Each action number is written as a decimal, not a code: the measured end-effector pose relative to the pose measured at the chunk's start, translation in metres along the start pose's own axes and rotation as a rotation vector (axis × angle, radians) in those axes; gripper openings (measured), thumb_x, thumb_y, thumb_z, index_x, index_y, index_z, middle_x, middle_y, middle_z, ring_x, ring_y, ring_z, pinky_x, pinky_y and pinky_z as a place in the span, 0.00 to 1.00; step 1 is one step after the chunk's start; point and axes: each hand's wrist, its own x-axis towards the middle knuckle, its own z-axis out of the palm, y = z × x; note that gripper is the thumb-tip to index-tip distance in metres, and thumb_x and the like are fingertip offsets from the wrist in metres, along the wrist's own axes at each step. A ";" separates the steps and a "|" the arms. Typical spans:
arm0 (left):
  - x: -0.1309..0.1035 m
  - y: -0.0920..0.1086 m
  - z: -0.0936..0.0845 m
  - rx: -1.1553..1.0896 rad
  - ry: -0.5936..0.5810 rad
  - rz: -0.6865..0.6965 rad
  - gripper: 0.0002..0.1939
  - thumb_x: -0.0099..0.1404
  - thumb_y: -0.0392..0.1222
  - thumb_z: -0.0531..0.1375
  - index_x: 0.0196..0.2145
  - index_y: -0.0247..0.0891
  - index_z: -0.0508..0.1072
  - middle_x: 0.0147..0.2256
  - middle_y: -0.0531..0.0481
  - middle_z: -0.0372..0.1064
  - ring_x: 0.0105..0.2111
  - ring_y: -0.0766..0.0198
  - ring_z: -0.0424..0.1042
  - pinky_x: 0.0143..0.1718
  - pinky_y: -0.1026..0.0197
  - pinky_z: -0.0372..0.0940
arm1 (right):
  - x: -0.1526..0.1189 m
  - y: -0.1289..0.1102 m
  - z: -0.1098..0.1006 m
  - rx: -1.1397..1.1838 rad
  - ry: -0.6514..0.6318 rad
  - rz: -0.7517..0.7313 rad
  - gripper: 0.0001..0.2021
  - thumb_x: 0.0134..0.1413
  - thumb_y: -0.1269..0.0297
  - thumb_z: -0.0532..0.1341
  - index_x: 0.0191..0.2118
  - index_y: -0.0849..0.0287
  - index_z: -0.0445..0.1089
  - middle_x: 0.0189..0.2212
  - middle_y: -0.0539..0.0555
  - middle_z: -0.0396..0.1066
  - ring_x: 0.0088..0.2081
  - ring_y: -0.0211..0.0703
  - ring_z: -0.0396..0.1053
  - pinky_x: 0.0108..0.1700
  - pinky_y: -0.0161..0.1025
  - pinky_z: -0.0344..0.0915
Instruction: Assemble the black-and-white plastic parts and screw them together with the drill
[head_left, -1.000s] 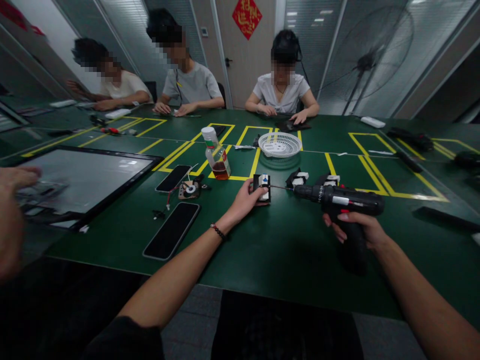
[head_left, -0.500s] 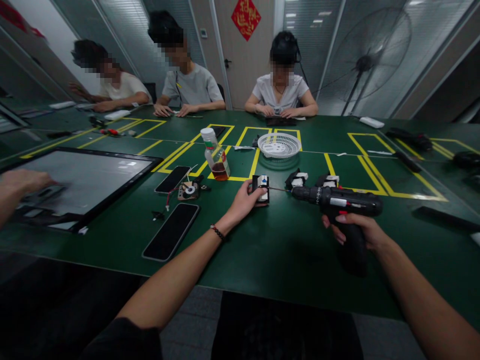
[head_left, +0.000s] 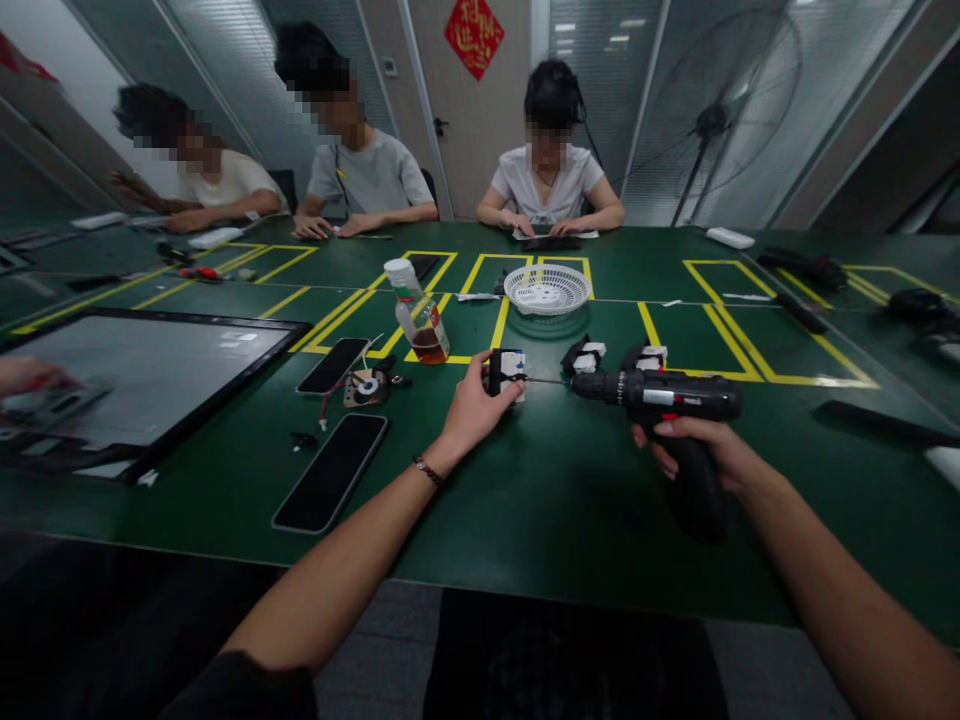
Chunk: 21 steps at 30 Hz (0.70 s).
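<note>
My left hand point(head_left: 480, 402) grips a small black part with a white face point(head_left: 511, 364), holding it just above the green table point(head_left: 540, 520). In my right hand point(head_left: 701, 450) is a black cordless drill point(head_left: 667, 394), lying level and pointing left. Its long thin bit point(head_left: 547, 379) reaches to the small part beside my left thumb; whether the tip touches a screw is too small to tell. Two similar black-and-white parts, one point(head_left: 583, 354) behind the bit and another point(head_left: 646, 355) behind the drill, sit on the table.
A bottle of brown liquid point(head_left: 420, 315) and a white plastic basket point(head_left: 547, 290) stand beyond my hands. Left of my forearm lie two phones, one nearer point(head_left: 331, 472), and a small wired component point(head_left: 366, 387). A large panel point(head_left: 172, 370) has another person's hand point(head_left: 34, 376) over it.
The view has shifted slightly. The small part has turned a little in my left hand, the drill bit still at it. At far left, the other person's hand has moved left over the panel.
</note>
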 end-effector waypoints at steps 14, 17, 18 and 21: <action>-0.005 0.007 0.003 0.000 0.039 0.076 0.35 0.56 0.48 0.69 0.59 0.43 0.63 0.50 0.40 0.72 0.48 0.51 0.73 0.54 0.46 0.64 | 0.002 0.001 0.002 0.069 -0.005 0.051 0.13 0.58 0.59 0.60 0.37 0.64 0.75 0.18 0.51 0.65 0.20 0.38 0.60 0.24 0.36 0.60; -0.006 0.008 0.003 0.002 0.047 0.060 0.35 0.56 0.48 0.69 0.59 0.43 0.63 0.49 0.40 0.72 0.48 0.50 0.73 0.54 0.46 0.64 | 0.001 0.004 0.005 0.028 0.008 0.022 0.12 0.58 0.59 0.61 0.37 0.64 0.75 0.18 0.52 0.66 0.21 0.38 0.62 0.24 0.36 0.61; -0.006 0.008 0.003 0.000 0.049 0.052 0.35 0.56 0.47 0.69 0.59 0.43 0.63 0.49 0.40 0.72 0.48 0.49 0.73 0.54 0.46 0.64 | 0.000 0.004 0.006 0.014 0.015 0.006 0.12 0.58 0.59 0.61 0.37 0.64 0.75 0.19 0.52 0.67 0.21 0.39 0.62 0.24 0.36 0.62; -0.005 0.006 0.004 0.001 0.051 0.037 0.35 0.56 0.48 0.69 0.59 0.42 0.64 0.49 0.40 0.72 0.50 0.49 0.72 0.55 0.46 0.63 | -0.001 0.005 0.010 -0.012 0.045 -0.033 0.11 0.58 0.60 0.62 0.36 0.64 0.74 0.19 0.52 0.68 0.21 0.39 0.64 0.25 0.36 0.63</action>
